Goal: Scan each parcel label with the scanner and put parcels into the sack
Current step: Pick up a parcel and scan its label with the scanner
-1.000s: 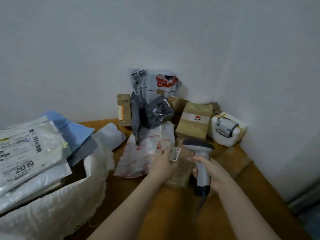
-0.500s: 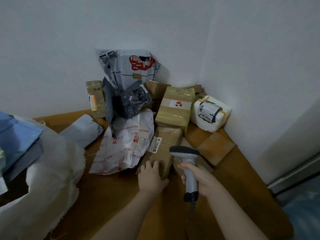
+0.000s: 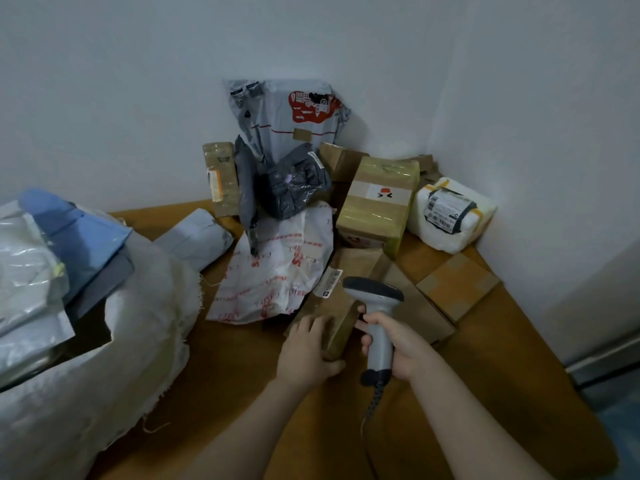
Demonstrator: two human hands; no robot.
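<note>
1. One brown taped parcel (image 3: 337, 320) lies on the wooden bench (image 3: 221, 393), just in front of the pile in the corner; a white label (image 3: 328, 283) with a barcode sits on its far left edge.
2. Left hand (image 3: 304, 355) lies on the near end of this parcel, fingers (image 3: 311, 325) spread over the top and thumb curled round the near corner — gripping it.
3. Right hand (image 3: 398, 344) is wrapped round the handle of the grey scanner (image 3: 375, 306), fingers closed on it; the dark head of the scanner is just beside the label, and its coiled cable (image 3: 372, 407) hangs down toward the person.
4. Left of the parcel, touching it, a white bag with red print (image 3: 273, 271) lies flat.
5. Behind stand a taped box with a small red and black mark (image 3: 379, 206), a crumpled dark grey bag (image 3: 291, 185), a tall grey mailer (image 3: 287, 119) leaning on the wall, and a narrow taped box (image 3: 220, 178).
6. Right of the taped box, a white wrapped parcel with a printed label (image 3: 450, 216) sits in the corner — flat cardboard pieces (image 3: 457, 285) lie near it.
7. Far left, the white woven sack (image 3: 114, 358) stands open, with a blue mailer (image 3: 79, 237) and clear plastic bags (image 3: 24, 282) sticking out of its mouth; a pale grey mailer (image 3: 194, 237) lies beside it.
</note>
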